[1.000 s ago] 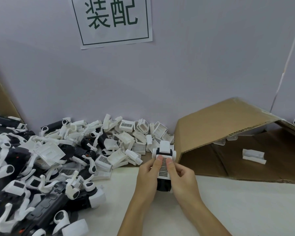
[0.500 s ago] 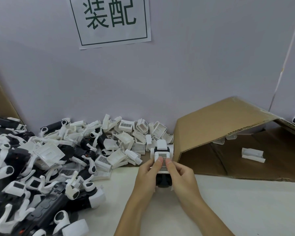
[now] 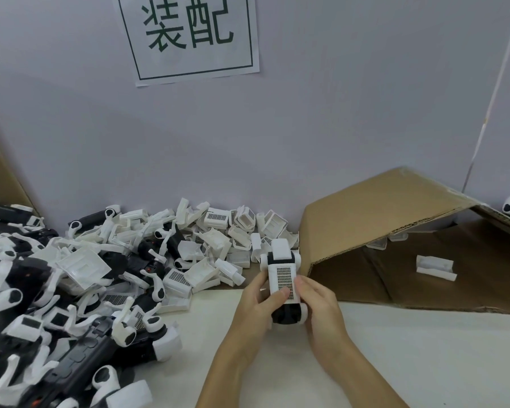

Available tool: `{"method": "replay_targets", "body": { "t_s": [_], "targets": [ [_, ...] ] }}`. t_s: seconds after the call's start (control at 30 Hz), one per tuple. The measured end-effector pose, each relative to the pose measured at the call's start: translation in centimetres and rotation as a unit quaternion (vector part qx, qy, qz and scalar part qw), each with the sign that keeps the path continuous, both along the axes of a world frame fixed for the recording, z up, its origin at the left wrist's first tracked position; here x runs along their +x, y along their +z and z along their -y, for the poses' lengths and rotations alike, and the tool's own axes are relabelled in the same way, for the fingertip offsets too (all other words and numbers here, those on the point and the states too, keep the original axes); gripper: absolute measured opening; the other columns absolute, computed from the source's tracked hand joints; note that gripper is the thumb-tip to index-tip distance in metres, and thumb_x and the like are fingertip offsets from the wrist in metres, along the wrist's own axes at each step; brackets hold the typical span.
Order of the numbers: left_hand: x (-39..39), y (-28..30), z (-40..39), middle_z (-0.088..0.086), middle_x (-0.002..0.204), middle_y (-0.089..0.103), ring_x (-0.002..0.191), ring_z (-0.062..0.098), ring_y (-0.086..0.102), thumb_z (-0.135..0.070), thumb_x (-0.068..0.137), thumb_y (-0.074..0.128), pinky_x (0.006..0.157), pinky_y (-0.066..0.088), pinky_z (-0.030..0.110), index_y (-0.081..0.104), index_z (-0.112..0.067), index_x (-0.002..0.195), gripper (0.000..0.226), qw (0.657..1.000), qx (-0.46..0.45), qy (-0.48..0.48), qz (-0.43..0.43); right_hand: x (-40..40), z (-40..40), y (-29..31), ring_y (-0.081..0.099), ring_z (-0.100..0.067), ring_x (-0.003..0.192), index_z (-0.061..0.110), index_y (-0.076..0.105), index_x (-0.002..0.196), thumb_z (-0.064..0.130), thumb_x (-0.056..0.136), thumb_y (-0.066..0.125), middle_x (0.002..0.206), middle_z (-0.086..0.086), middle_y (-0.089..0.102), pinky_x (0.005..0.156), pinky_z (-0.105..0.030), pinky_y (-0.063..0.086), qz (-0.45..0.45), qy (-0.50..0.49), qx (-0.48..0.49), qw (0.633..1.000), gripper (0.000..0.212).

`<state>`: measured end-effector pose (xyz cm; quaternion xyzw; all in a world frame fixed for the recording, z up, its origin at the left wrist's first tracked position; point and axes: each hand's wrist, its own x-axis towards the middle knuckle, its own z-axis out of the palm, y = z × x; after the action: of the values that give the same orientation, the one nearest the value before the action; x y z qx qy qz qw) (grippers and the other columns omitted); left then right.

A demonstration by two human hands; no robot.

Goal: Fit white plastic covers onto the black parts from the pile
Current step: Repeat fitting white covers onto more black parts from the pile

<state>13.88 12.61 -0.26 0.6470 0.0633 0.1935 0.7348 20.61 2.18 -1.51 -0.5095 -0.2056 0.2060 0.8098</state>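
Observation:
Both my hands hold one black part above the white table, just in front of the pile. A white cover with a dark mesh panel lies on top of it. My left hand grips the part's left side, its thumb pressing on the cover's lower end. My right hand grips the right side with its fingers on the cover's edge. The pile of black parts and loose white covers fills the left and centre back.
A brown cardboard box lies on its side at the right, with one white piece inside it. A paper sign hangs on the grey wall behind. White tabletop runs along the front right.
The white cover has slid down along the black part toward me, so less black shows below it. My thumbs moved down with it.

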Motion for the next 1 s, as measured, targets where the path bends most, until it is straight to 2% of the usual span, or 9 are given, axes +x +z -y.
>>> {"method": "replay_targets", "body": {
  "t_s": [0.07,0.2,0.4,0.47,0.6,0.7,0.77,0.9,1.0],
  "targets": [
    [0.2,0.1,0.2,0.009,0.112,0.074,0.107,0.025,0.07,-0.037,0.088,0.069,0.091,0.057,0.04,0.07,-0.02,0.121,0.037,1.0,-0.014,0.016,0.008,0.0,-0.2,-0.1,0.072,-0.028,0.102,0.013,0.077,0.107,0.032,0.093,0.06,0.104,-0.014,0.076,0.089,-0.046,0.058,0.006,-0.018,0.002,1.0,0.029],
    [0.5,-0.2,0.7,0.005,0.095,0.077,0.09,0.022,0.074,-0.049,0.085,0.058,0.071,0.058,0.031,0.076,-0.023,0.106,0.038,0.994,0.033,0.1,0.01,-0.1,-0.3,-0.2,0.075,-0.022,0.094,0.011,0.075,0.105,0.029,0.092,0.063,0.096,-0.008,0.078,0.078,-0.031,0.062,0.047,-0.045,-0.02,0.998,0.025],
    [0.9,-0.1,1.0,0.001,0.085,0.078,0.077,0.012,0.074,-0.035,0.097,0.058,0.061,0.053,0.017,0.078,-0.024,0.097,0.024,0.989,0.045,0.14,0.005,-0.8,-0.6,0.0,0.075,-0.013,0.091,0.02,0.076,0.099,0.023,0.101,0.057,0.091,0.002,0.079,0.077,-0.024,0.059,0.1,-0.086,-0.053,0.99,0.019],
    [1.2,0.0,1.3,-0.001,0.086,0.078,0.079,0.01,0.074,-0.031,0.097,0.06,0.064,0.055,0.018,0.077,-0.022,0.098,0.019,0.982,0.011,0.187,0.006,-1.2,-0.8,-0.3,0.071,-0.005,0.097,0.025,0.072,0.107,0.019,0.1,0.058,0.098,0.01,0.077,0.08,-0.018,0.055,0.155,-0.125,-0.079,0.977,0.017],
    [1.1,0.8,0.9,0.01,0.098,0.077,0.092,0.025,0.074,-0.035,0.088,0.066,0.086,0.057,0.039,0.074,-0.009,0.106,0.032,0.96,-0.163,0.226,0.02,-1.5,-0.8,-0.7,0.056,0.003,0.117,0.027,0.062,0.129,0.016,0.093,0.067,0.122,0.019,0.063,0.099,-0.02,0.046,0.269,-0.157,-0.153,0.938,0.037],
    [1.1,1.1,0.7,0.021,0.106,0.074,0.099,0.032,0.071,-0.03,0.088,0.066,0.091,0.057,0.045,0.071,0.0,0.111,0.038,0.943,-0.258,0.208,0.017,-1.8,-1.1,-0.8,0.05,0.009,0.122,0.028,0.054,0.137,0.024,0.088,0.075,0.128,0.024,0.055,0.098,-0.006,0.038,0.323,-0.118,-0.173,0.923,0.053],
    [1.2,1.0,0.8,0.024,0.111,0.072,0.105,0.036,0.069,-0.026,0.093,0.064,0.091,0.057,0.045,0.069,0.002,0.114,0.036,0.939,-0.282,0.195,-0.002,-1.6,-1.2,-1.0,0.049,0.009,0.122,0.026,0.052,0.138,0.023,0.088,0.075,0.128,0.022,0.052,0.096,-0.005,0.037,0.324,-0.133,-0.178,0.92,0.056],
    [0.6,1.1,0.1,0.019,0.098,0.076,0.079,0.023,0.075,-0.034,0.093,0.064,0.061,0.06,0.029,0.074,-0.001,0.099,0.036,0.948,-0.264,0.176,-0.018,-1.3,-0.9,-0.6,0.059,0.006,0.106,0.035,0.056,0.118,0.019,0.087,0.076,0.114,0.019,0.063,0.082,-0.008,0.046,0.234,-0.184,-0.132,0.945,0.04],
    [0.2,1.1,-0.8,0.008,0.067,0.073,0.047,0.012,0.061,-0.036,0.096,0.063,0.043,0.047,0.022,0.073,0.0,0.08,0.04,0.945,-0.174,0.276,-0.033,-0.8,-0.7,-0.1,0.063,0.007,0.092,0.03,0.062,0.104,0.019,0.089,0.073,0.101,0.01,0.069,0.073,-0.007,0.048,0.152,-0.186,-0.098,0.966,0.021]
  ]
}}
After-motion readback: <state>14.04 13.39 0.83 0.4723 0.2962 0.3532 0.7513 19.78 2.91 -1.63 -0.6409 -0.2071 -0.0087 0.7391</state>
